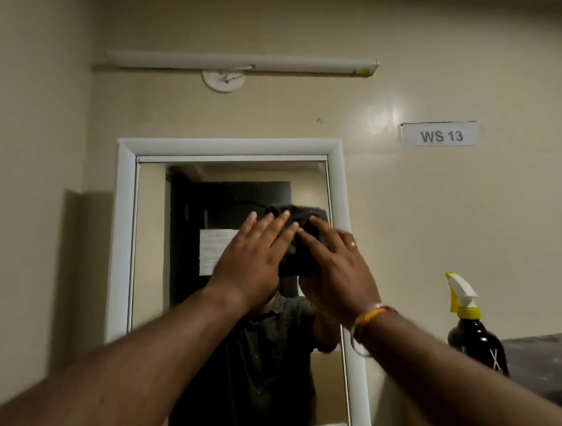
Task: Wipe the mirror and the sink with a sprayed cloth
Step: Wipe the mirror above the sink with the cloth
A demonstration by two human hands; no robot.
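A white-framed mirror (157, 253) hangs on the beige wall straight ahead. A dark cloth (302, 231) lies flat against the glass in its upper right part. My left hand (252, 257) and my right hand (335, 268) both press on the cloth with flat, spread fingers, fingertips meeting over its middle. The cloth's top edge shows above my fingers; the rest is covered by my hands. The glass reflects a person's dark shirt and a dark door. The sink is out of view.
A black spray bottle (477, 345) with a yellow and white trigger head stands at the right, on a dark stone ledge (552, 361). A tube light (241, 62) is mounted above the mirror. A "WS 13" label (439, 134) is stuck to the wall.
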